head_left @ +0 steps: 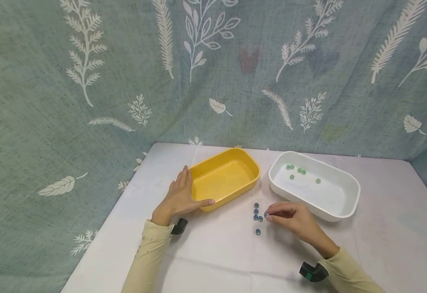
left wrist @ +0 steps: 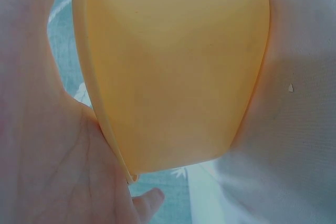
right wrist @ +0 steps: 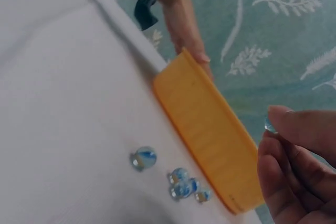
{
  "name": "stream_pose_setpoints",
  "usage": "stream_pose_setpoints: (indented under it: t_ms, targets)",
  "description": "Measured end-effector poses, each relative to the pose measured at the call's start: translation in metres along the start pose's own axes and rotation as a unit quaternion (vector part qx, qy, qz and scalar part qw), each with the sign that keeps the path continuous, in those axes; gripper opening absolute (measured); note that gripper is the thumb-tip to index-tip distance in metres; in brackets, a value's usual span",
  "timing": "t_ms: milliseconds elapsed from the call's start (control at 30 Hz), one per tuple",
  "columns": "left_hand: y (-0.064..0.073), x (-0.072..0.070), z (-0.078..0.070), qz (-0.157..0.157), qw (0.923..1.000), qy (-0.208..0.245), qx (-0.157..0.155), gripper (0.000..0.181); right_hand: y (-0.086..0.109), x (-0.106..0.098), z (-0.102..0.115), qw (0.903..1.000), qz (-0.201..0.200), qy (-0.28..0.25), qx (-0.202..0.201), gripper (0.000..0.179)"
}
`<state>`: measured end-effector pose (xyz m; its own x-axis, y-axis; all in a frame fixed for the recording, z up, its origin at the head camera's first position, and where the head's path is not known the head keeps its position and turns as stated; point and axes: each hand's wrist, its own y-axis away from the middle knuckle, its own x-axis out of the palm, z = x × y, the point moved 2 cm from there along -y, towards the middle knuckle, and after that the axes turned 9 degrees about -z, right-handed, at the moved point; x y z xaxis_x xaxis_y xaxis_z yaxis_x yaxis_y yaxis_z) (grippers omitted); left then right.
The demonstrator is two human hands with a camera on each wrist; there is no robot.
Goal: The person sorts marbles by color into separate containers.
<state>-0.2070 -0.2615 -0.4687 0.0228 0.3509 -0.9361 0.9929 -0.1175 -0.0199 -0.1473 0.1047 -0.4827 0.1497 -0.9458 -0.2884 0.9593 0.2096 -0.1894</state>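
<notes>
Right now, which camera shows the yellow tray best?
The head view: it shows the yellow tray from above, inside and most of the rim; the left hand hides part of one end. The left wrist gives a cropped close-up; the right wrist an outer side, partly behind the right hand.

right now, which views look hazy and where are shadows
Head view: brightest, soft shadow beside the right forearm; left wrist view: hazy, broad shadow on the white cloth beside the yellow tray; right wrist view: muted, marbles slightly soft.

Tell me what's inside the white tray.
The white tray holds six small green marbles. Its near wall's inner face is hidden, so anything tight against it cannot be seen.
</notes>
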Motion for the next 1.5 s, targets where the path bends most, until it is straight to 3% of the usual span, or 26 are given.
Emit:
stream_pose_setpoints:
  t_ms: [467,933,1267,1500]
  targets:
    - [0.001,0.001,0.000,-0.007,1.0000,0.003,0.002,0.146,-0.032,0.004,0.008,0.9960,-0.037,-0.073,0.036,0.025]
    - [0.002,0.001,0.001,-0.015,0.9996,0.018,0.016,0.144,-0.070,0.025,0.020,0.9915,-0.049,-0.120,0.012,0.027]
    - [0.004,0.000,-0.001,-0.032,0.9985,-0.027,0.035,0.139,-0.088,0.038,0.023,0.9920,-0.060,-0.109,0.020,0.026]
    - [0.005,0.000,-0.001,-0.037,0.9981,-0.035,0.035,0.139,-0.098,0.046,0.021,0.9914,-0.060,-0.115,0.022,0.026]
